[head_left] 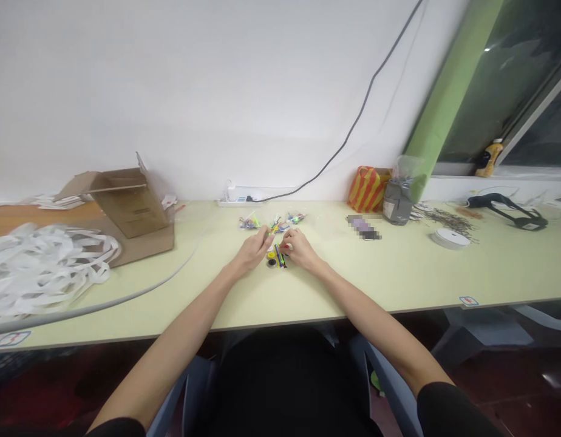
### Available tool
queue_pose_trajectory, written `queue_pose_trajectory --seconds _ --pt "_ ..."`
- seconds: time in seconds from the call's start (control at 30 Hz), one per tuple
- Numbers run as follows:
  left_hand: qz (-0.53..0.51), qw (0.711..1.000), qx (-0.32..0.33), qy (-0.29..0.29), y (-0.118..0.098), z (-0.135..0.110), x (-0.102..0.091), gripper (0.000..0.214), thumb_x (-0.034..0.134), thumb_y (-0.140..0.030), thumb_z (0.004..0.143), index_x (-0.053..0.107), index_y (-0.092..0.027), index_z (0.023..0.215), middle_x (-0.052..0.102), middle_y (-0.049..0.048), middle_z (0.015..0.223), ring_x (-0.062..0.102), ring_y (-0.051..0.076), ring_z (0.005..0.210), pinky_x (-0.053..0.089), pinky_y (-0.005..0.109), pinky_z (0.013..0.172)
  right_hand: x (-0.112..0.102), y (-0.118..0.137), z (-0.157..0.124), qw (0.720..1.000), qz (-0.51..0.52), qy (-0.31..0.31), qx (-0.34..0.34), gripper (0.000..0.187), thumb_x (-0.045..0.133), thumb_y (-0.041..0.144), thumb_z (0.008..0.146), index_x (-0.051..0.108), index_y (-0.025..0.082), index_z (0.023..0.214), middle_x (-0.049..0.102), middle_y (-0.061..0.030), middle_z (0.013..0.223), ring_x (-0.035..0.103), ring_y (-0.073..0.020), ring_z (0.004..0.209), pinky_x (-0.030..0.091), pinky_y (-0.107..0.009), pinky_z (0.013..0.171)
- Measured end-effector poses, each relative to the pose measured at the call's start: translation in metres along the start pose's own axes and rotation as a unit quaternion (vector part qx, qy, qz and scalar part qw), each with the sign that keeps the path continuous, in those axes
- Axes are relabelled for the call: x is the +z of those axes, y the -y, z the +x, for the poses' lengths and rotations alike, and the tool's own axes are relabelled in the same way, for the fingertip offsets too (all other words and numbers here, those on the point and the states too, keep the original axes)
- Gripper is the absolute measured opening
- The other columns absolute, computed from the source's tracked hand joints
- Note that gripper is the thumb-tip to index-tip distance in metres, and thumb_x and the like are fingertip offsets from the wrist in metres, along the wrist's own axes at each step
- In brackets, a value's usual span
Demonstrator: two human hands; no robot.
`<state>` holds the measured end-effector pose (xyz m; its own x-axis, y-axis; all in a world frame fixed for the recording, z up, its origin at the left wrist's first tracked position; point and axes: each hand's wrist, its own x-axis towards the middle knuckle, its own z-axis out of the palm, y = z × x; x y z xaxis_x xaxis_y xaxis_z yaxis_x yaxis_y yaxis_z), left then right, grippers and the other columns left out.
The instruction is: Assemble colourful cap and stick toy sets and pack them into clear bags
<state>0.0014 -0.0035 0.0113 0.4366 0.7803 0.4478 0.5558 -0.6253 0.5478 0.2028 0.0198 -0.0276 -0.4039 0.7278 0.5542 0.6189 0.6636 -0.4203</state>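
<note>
My left hand (pixel 254 250) is over the middle of the table, fingers pinched at a small yellow-and-green piece (pixel 274 229). Opposite it, my right hand (pixel 300 249) is closed, with a small red piece (pixel 285 246) at its fingertips. Between and just below the hands lie a yellow round piece (pixel 271 255), a black round piece (pixel 272 263) and thin blue, yellow and green strips (pixel 280 257). Beyond my fingers sit small clear packets of colourful parts, one at the left (pixel 249 222) and one at the right (pixel 295 218). The exact kind of these small parts is too small to tell.
An open cardboard box (pixel 135 206) and a heap of white strips (pixel 48 261) are at left, with a grey cable (pixel 139 294) crossing the table. A power strip (pixel 237 200) lies by the wall. Rightward are a striped bag (pixel 370 189), grey bag (pixel 397 200) and white roll (pixel 450 238).
</note>
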Motion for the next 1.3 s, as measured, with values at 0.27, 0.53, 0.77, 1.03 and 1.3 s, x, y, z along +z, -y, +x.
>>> queue_pose_trajectory --seconds 0.27,0.53,0.77,1.03,1.3 --pt "0.005 1.000 -0.007 0.000 -0.001 0.000 0.000 0.029 0.032 -0.048 0.103 0.043 -0.022 0.097 0.047 -0.0035 0.067 0.047 0.017 0.062 0.034 0.030 0.065 0.003 -0.002 0.000 1.000 -0.018 0.007 0.003 0.003 0.076 0.018 0.083 0.077 0.020 0.081 0.063 -0.0082 0.096 0.051 -0.0254 0.097 0.043 -0.038 0.086" --pt "0.004 1.000 -0.007 0.002 -0.001 0.000 0.000 0.029 0.032 -0.049 0.103 0.043 -0.023 0.096 0.047 -0.0033 0.068 0.048 0.017 0.063 0.033 0.029 0.064 0.002 0.001 -0.001 1.000 -0.019 0.015 0.004 0.003 0.075 0.018 0.084 0.077 0.020 0.082 0.064 -0.0086 0.095 0.052 -0.0251 0.097 0.043 -0.037 0.085" --pt "0.005 1.000 -0.008 0.004 -0.001 0.000 0.000 0.027 0.033 -0.048 0.103 0.042 -0.023 0.096 0.046 -0.0039 0.068 0.047 0.016 0.062 0.033 0.029 0.064 0.000 0.005 -0.001 1.000 -0.022 0.015 0.001 0.004 0.075 0.018 0.085 0.077 0.019 0.082 0.065 -0.0085 0.095 0.052 -0.0246 0.095 0.043 -0.037 0.086" --pt "0.008 1.000 0.004 0.004 -0.001 0.000 0.000 0.023 0.034 -0.044 0.104 0.044 -0.023 0.103 0.045 -0.0057 0.065 0.045 0.016 0.060 0.032 0.028 0.064 -0.001 0.008 -0.001 1.000 -0.016 0.011 0.006 0.004 0.075 0.019 0.085 0.076 0.019 0.082 0.065 -0.0086 0.095 0.052 -0.0245 0.097 0.043 -0.037 0.088" --pt "-0.015 1.000 0.022 0.001 0.006 0.000 0.006 0.026 0.047 -0.047 0.099 0.042 -0.023 0.108 0.048 -0.0065 0.069 0.044 0.013 0.060 0.034 0.025 0.062 -0.017 0.015 0.005 0.975 0.188 -0.108 0.057 0.021 0.062 0.035 0.095 0.074 0.018 0.089 0.072 -0.0066 0.090 0.063 -0.0198 0.082 0.048 -0.032 0.078"
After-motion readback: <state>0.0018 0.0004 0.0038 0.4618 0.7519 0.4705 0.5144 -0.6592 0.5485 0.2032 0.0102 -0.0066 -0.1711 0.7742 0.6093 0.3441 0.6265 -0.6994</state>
